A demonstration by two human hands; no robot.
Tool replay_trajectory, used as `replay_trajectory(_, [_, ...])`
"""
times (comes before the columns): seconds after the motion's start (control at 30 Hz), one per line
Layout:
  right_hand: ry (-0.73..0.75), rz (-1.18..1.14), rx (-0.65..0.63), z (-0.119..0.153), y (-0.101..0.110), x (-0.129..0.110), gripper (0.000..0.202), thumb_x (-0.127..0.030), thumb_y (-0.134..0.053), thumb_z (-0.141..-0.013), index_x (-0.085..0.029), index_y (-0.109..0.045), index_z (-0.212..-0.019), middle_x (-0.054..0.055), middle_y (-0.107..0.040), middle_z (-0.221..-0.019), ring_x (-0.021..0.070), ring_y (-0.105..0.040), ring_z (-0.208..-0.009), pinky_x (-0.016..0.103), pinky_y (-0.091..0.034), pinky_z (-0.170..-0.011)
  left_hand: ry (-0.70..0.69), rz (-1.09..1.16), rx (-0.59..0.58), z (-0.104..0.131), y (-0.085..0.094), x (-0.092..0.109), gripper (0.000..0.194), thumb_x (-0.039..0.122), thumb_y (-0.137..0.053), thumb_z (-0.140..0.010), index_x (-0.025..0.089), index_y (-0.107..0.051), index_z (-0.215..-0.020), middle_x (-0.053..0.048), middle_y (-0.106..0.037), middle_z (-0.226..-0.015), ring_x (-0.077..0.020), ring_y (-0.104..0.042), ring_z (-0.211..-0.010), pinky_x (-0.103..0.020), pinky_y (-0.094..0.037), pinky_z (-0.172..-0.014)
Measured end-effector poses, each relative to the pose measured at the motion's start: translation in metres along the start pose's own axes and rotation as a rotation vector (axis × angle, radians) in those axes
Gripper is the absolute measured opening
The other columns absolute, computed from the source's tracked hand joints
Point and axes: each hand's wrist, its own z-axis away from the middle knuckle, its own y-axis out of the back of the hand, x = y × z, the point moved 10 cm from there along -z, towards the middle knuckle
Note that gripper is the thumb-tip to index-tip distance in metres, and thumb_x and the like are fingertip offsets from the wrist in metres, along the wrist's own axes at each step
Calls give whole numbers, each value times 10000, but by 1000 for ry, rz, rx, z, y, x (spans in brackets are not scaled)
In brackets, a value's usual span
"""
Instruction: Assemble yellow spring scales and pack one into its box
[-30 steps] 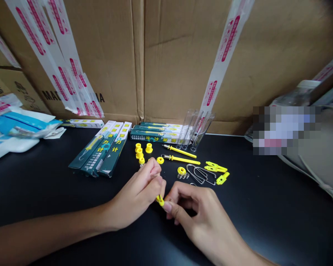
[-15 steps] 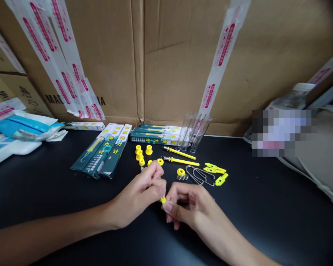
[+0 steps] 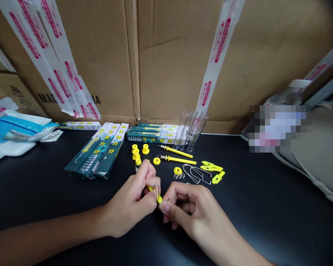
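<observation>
My left hand (image 3: 138,197) is closed around a small yellow rod (image 3: 158,198), mostly hidden by the fingers. A bent metal hook (image 3: 156,186) shows at the rod's near end. The thumb and forefinger of my right hand (image 3: 183,207) pinch close against that end; what they grip is too small to make out. Beyond my hands lie two yellow rods with springs (image 3: 180,160), a yellow ring (image 3: 178,170), small coil springs (image 3: 179,176), several wire hooks (image 3: 195,173) and yellow flat pieces (image 3: 212,167).
Yellow caps (image 3: 135,154) stand behind my left hand. Green and white boxes (image 3: 100,151) lie at the left, more boxes (image 3: 152,135) behind. Clear tubes (image 3: 184,131) stand near the cardboard (image 3: 177,66). At the right are a bottle (image 3: 291,94) and a bag (image 3: 316,140).
The view has shifted slightly, and the things appear a little further left. A metal hook and more of the yellow rod now show at my left fingers.
</observation>
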Motion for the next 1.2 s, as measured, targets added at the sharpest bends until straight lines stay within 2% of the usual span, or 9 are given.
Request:
replay_trajectory(0.1, [10, -12, 1, 2, -1, -1, 155, -236, -642, -818, -183, -597, -680, 20, -646, -648, 167, -595, -599, 267, -470, -563, -8, -48, 15, -1, 0, 3, 211, 324, -382, -994, 256, -258, -838, 68, -315, -736, -157, -270, -656, -306, -280, -622])
replay_trajectory(0.27, [-11, -43, -27, 1, -3, -2, 159, -259, -637, -804, -174, -602, -674, 25, -640, -645, 160, -576, -589, 276, -471, -580, 8, -97, 9, -2, -1, 4, 180, 245, -396, -960, 260, -261, -843, 79, -331, -710, -151, -297, -630, -306, -279, -608])
replay_trajectory(0.47, [-12, -68, -42, 0, -2, -2, 176, -284, -633, -819, -180, -597, -682, 23, -644, -656, 157, -571, -605, 275, -458, -594, 50, -43, 3, -3, -1, 1, 159, 179, -362, -937, 257, -277, -829, 69, -359, -725, -157, -307, -657, -316, -307, -663])
replay_trajectory(0.77, [-42, -143, -1, -2, -3, 2, 185, -258, -597, -823, -176, -594, -658, 3, -633, -617, 129, -566, -564, 242, -472, -570, 51, 24, 52, -3, 6, -1, 163, 174, -353, -913, 238, -309, -769, 31, -335, -772, -177, -326, -733, -333, -316, -727])
replay_trajectory(0.93, [-38, -192, 19, -6, -11, 7, 222, -284, -546, -835, -175, -568, -642, 9, -630, -616, 132, -602, -562, 251, -536, -574, 63, 28, 91, -2, 9, -4, 162, 172, -319, -947, 240, -310, -801, 37, -318, -791, -169, -308, -724, -324, -322, -717])
replay_trajectory(1.07, [-33, -177, 21, -9, -18, 9, 263, -337, -493, -853, -159, -624, -711, 19, -620, -655, 141, -610, -589, 248, -572, -529, 84, 63, 107, -3, 10, -8, 163, 200, -315, -981, 245, -308, -825, 45, -338, -777, -158, -335, -700, -316, -350, -696])
replay_trajectory(1.2, [-31, -160, 31, -10, -20, 7, 248, -304, -465, -858, -156, -635, -755, 15, -622, -694, 116, -596, -552, 204, -570, -471, 105, 85, 115, -3, 9, -8, 153, 208, -361, -968, 242, -331, -822, 49, -368, -752, -148, -362, -658, -308, -366, -663])
